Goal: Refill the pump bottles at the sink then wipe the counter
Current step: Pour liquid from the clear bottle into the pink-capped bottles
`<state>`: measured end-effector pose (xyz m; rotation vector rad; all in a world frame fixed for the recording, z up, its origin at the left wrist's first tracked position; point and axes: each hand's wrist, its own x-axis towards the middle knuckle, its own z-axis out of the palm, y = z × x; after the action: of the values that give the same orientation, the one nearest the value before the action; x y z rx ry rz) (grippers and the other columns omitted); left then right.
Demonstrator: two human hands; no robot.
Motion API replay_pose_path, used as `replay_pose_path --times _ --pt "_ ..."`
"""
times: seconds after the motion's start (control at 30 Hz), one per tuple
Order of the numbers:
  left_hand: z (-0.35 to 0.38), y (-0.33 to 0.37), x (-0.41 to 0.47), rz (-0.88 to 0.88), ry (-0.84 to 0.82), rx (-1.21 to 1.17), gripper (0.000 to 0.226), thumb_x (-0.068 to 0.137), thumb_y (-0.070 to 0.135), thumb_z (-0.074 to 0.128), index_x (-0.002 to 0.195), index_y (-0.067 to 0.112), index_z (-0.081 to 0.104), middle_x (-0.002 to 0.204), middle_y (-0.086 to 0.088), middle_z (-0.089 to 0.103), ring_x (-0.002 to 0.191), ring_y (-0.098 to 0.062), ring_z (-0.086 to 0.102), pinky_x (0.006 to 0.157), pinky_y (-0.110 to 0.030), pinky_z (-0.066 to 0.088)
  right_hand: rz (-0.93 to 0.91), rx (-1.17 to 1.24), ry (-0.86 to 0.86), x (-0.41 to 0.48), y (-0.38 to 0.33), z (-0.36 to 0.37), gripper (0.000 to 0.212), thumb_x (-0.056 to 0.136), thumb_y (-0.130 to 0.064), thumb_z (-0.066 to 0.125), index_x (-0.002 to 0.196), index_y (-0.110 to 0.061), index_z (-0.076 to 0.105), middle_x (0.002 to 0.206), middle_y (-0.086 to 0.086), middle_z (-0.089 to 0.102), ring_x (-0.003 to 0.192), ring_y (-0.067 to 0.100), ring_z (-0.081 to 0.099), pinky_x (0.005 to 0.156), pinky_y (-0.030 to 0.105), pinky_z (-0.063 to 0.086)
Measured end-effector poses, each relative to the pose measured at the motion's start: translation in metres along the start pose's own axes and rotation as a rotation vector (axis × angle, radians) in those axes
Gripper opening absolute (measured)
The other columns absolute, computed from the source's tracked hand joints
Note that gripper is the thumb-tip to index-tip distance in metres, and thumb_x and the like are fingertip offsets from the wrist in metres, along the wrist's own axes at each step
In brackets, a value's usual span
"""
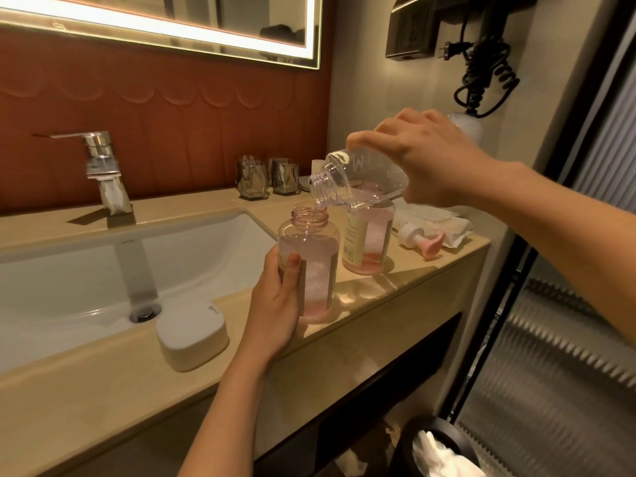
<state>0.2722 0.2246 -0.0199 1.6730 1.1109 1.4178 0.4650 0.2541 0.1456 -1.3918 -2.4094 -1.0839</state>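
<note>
My left hand (pixel 275 304) grips a clear pink pump bottle (pixel 311 263) that stands uncapped on the beige counter (pixel 395 287) beside the sink. My right hand (pixel 426 156) holds a clear plastic bottle (pixel 358 180) tipped mouth-down over the pink bottle's open neck, and clear liquid runs in. A second pink bottle (pixel 370 235) stands just behind, also uncapped, with a little pink liquid at its bottom. A white and pink pump head (pixel 421 241) lies on the counter to the right, next to a white cloth (pixel 444 225).
A white sink basin (pixel 86 280) with a chrome faucet (pixel 103 166) is on the left. A white soap box (pixel 191 330) sits at the basin's front edge. Glass tumblers (pixel 266 177) stand at the back wall. A hair dryer (pixel 481 63) hangs on the right wall, and a bin (pixel 437 452) stands below.
</note>
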Motion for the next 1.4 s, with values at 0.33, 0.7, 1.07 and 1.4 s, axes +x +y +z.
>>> replay_pose_path --times 0.33,0.7,1.07,1.4 --pt "-0.001 -0.004 0.001 0.008 0.004 0.011 0.041 0.087 0.057 0.021 0.122 0.041 0.034 0.110 0.031 0.046 0.094 0.021 0.047 0.079 -0.010 0.038 -0.019 -0.025 -0.014 0.002 0.001 -0.003 0.082 0.077 0.002 0.057 0.142 -0.035 0.023 0.128 0.007 0.048 0.113 0.026 0.041 0.091 0.039 0.034" --pt "0.000 -0.005 0.002 -0.001 0.009 -0.006 0.036 0.087 0.057 0.022 0.118 0.046 0.034 0.110 0.030 0.047 0.096 0.017 0.048 0.082 -0.012 0.039 -0.044 -0.071 -0.044 0.006 0.002 -0.006 0.082 0.079 -0.005 0.062 0.143 -0.033 0.021 0.128 0.008 0.047 0.113 0.026 0.041 0.091 0.038 0.035" --pt "-0.001 -0.007 0.002 0.007 0.010 -0.008 0.057 0.075 0.082 0.017 0.118 0.049 0.035 0.107 0.035 0.048 0.095 0.024 0.047 0.077 -0.008 0.041 -0.077 -0.106 -0.062 0.011 0.003 -0.011 0.081 0.079 -0.009 0.065 0.143 -0.033 0.022 0.125 0.008 0.049 0.111 0.026 0.042 0.089 0.038 0.035" --pt "-0.001 -0.005 0.002 -0.014 0.007 -0.004 0.041 0.088 0.068 0.019 0.119 0.046 0.034 0.108 0.034 0.046 0.094 0.021 0.047 0.079 -0.009 0.038 -0.131 -0.170 -0.070 0.018 0.002 -0.020 0.081 0.079 -0.007 0.064 0.142 -0.034 0.022 0.125 0.007 0.049 0.111 0.026 0.042 0.089 0.037 0.035"
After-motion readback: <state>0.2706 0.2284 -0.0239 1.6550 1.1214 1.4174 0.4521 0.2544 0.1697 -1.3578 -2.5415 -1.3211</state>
